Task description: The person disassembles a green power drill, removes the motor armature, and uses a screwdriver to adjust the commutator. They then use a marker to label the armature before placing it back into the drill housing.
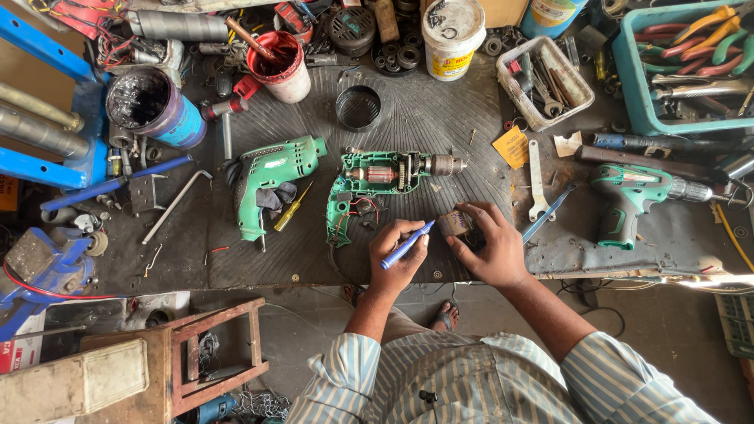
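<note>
My left hand (pixel 397 259) grips a blue pen (pixel 407 246) with its tip pointing up-right toward a small brown cylindrical part (pixel 455 223). My right hand (pixel 487 245) holds that part near the workbench's front edge. Just beyond both hands lies an opened green drill half (pixel 377 184) with its copper armature, gears and chuck exposed and red wires hanging out. The other green housing half (pixel 267 180) lies to its left beside a yellow-handled screwdriver (pixel 292 208).
A whole green drill (pixel 640 196) lies at right by a flat spanner (pixel 536 179) and blue tool (pixel 547 213). Behind stand a black cup (pixel 358 107), a red-stained pot (pixel 280 67), a white bucket (pixel 452 35), a clear tray (pixel 542 82) and a teal bin (pixel 632 78). A blue vise (pixel 43 271) and wooden stool (pixel 212 353) sit left.
</note>
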Demonstrator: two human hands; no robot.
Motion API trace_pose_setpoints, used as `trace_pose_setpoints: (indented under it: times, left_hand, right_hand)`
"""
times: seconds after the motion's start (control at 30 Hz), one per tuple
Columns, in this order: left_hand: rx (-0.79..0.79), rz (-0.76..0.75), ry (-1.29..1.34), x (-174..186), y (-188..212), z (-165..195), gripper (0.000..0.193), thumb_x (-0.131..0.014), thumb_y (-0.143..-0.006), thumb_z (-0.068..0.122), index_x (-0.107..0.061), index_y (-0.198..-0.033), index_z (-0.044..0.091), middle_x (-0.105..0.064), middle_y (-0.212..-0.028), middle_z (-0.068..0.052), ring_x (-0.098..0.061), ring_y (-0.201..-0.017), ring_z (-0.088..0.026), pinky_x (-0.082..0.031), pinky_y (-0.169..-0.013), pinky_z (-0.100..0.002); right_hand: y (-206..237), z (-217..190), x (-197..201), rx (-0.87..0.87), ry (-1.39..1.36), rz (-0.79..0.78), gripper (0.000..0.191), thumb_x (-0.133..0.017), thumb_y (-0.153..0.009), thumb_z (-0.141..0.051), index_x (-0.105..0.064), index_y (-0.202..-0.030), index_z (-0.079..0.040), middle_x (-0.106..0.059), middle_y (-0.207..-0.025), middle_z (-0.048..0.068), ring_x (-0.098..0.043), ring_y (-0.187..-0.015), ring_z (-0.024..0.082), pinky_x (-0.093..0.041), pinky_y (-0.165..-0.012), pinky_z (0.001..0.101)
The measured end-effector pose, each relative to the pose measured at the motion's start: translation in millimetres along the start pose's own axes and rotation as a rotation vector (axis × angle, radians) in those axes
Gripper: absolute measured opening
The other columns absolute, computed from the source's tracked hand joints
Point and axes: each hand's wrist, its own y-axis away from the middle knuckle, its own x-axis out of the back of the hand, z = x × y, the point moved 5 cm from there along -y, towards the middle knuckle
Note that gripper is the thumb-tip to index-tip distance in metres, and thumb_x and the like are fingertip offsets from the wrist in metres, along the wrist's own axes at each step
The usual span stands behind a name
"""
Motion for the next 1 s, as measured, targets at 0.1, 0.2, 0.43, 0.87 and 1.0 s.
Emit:
trace_pose_setpoints:
  times: [0.1, 0.2, 0.43, 0.87, 1.0]
  left_hand:
    - [0.058, -0.002, 0.026, -1.6, 0.4, -3.5, 0.016, -0.078, -0.093, 0.008, -0.072, -0.106, 0.0, -0.074, -0.091, -0.007, -0.069, -0.076, -0.01, -0.056, -0.067, -0.025]
    - [0.066, -0.002, 0.001, -2.9, 1.1, -4.4, 0.018, -0.078, -0.093, 0.009, -0.073, -0.108, 0.0, -0.075, -0.092, -0.008, -0.072, -0.079, -0.01, -0.057, -0.068, -0.025]
    - [0.157, -0.009, 0.081, -4.1, 1.7, -18.1, 0.02, -0.077, -0.095, 0.012, -0.074, -0.11, -0.001, -0.076, -0.094, -0.008, -0.072, -0.083, -0.009, -0.057, -0.071, -0.024]
    - [0.295, 0.041, 0.323, -27.4, 12.3, -41.7, 0.019, -0.073, -0.097, 0.01, -0.07, -0.111, -0.002, -0.074, -0.099, -0.006, -0.066, -0.086, -0.007, -0.054, -0.074, -0.022]
    - [0.361, -0.051, 0.481, -26.3, 4.6, -48.7, 0.019, -0.072, -0.099, 0.009, -0.07, -0.115, -0.002, -0.072, -0.101, -0.006, -0.062, -0.085, -0.007, -0.052, -0.075, -0.022]
  right_hand:
    - [1.1, 3.2, -0.8, -0.038, -0.035, 0.008, 0.058, -0.083, -0.08, -0.032, -0.066, -0.129, -0.007, -0.065, -0.126, 0.014, -0.07, -0.109, 0.033, -0.058, -0.088, 0.0412]
    - [2.9, 7.6, -1.6, -0.041, -0.041, 0.036, 0.057, -0.088, -0.077, -0.03, -0.068, -0.126, -0.006, -0.066, -0.124, 0.013, -0.071, -0.107, 0.032, -0.059, -0.086, 0.0399]
    - [7.6, 16.3, -4.3, -0.035, -0.159, 0.07, 0.056, -0.093, -0.072, -0.022, -0.068, -0.117, 0.0, -0.066, -0.118, 0.014, -0.074, -0.083, 0.017, -0.062, -0.065, 0.028]
    - [13.1, 32.3, -10.5, -0.261, -0.302, -0.036, 0.051, -0.08, -0.085, -0.016, -0.06, -0.128, 0.001, -0.068, -0.103, 0.015, -0.07, -0.079, 0.018, -0.057, -0.07, 0.0297]
    - [7.2, 11.6, -0.8, 0.072, -0.252, -0.024, 0.049, -0.07, -0.092, -0.011, -0.057, -0.138, 0.002, -0.06, -0.139, 0.021, -0.064, -0.116, 0.031, -0.052, -0.094, 0.0399]
